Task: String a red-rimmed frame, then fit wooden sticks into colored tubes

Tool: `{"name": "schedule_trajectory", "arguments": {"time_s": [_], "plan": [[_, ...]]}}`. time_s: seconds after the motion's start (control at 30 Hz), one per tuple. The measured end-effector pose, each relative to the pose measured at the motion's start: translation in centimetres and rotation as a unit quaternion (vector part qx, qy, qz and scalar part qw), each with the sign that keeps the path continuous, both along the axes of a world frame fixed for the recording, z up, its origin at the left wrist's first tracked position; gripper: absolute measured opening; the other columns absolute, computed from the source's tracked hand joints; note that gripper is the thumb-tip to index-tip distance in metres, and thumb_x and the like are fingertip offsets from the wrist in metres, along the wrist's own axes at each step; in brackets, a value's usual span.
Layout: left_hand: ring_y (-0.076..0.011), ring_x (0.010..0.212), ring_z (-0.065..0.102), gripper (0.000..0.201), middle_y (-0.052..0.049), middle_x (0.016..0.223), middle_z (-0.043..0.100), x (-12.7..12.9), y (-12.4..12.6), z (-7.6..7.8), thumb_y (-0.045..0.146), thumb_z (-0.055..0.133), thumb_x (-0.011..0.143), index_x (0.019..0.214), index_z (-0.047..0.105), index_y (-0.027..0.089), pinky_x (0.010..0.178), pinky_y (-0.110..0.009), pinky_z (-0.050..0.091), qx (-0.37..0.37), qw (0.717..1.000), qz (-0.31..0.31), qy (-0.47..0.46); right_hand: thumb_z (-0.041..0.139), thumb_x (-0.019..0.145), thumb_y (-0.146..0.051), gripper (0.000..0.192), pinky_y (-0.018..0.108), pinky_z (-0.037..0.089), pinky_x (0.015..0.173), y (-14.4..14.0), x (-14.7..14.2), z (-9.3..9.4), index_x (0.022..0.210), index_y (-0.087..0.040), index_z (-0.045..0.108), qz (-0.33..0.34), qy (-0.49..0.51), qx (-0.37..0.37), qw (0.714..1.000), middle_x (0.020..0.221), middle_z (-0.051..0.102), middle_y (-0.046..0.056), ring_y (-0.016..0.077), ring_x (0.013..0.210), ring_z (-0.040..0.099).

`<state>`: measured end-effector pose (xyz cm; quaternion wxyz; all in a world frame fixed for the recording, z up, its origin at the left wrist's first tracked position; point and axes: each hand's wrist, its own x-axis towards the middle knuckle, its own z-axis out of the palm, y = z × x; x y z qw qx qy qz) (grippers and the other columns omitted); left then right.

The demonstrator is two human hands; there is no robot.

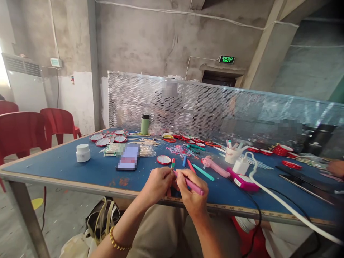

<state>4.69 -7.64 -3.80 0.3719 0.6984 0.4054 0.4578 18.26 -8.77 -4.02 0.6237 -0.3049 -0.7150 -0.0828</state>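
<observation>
Both my hands meet at the near edge of the blue table (pixel 67 168). My right hand (pixel 192 195) grips a pink marker (pixel 194 186) that points down to the right. My left hand (pixel 158 184), with a gold bead bracelet on its wrist, pinches the marker's other end, fingers closed on it. Just beyond my hands lie a red-rimmed round disc (pixel 163 159), a red-and-green marker (pixel 172 163), a blue marker (pixel 184 161), a red one (pixel 191 166) and a teal one (pixel 203 172).
A phone (pixel 129 159), a white jar (pixel 83 152), a green flask (pixel 145 124), several red-rimmed discs (pixel 107 139), a white cup of pens (pixel 232 154), a pink device (pixel 242 181) with a white cable lie on the table. Behind the perforated screen (pixel 215 107) sits a person. Red chairs (pixel 24 132) stand left; bags (pixel 103 218) below.
</observation>
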Motion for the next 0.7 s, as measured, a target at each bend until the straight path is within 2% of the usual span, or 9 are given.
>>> {"name": "schedule_trajectory", "arguments": {"time_s": [0.43, 0.7], "plan": [[-0.0094, 0.038, 0.048, 0.037, 0.004, 0.044, 0.05, 0.01, -0.48, 0.58, 0.04, 0.044, 0.091, 0.062, 0.053, 0.018, 0.043, -0.018, 0.034, -0.006, 1.0, 0.005, 0.004, 0.055, 0.093, -0.018, 0.017, 0.023, 0.053, 0.062, 0.0, 0.0, -0.15, 0.082, -0.02, 0.067, 0.007, -0.015, -0.008, 1.0, 0.075, 0.073, 0.002, 0.0141, 0.066, 0.069], [-0.01, 0.04, 0.05, 0.036, 0.003, 0.045, 0.051, 0.09, -0.34, 0.39, 0.037, 0.043, 0.09, 0.061, 0.053, 0.019, 0.045, -0.018, 0.035, 0.009, 1.0, 0.016, 0.012, 0.054, 0.093, -0.018, 0.016, 0.024, 0.053, 0.062, -0.04, -0.01, -0.15, 0.082, -0.02, 0.066, 0.008, -0.014, -0.003, 1.0, 0.072, 0.072, 0.002, 0.015, 0.065, 0.069]]}}
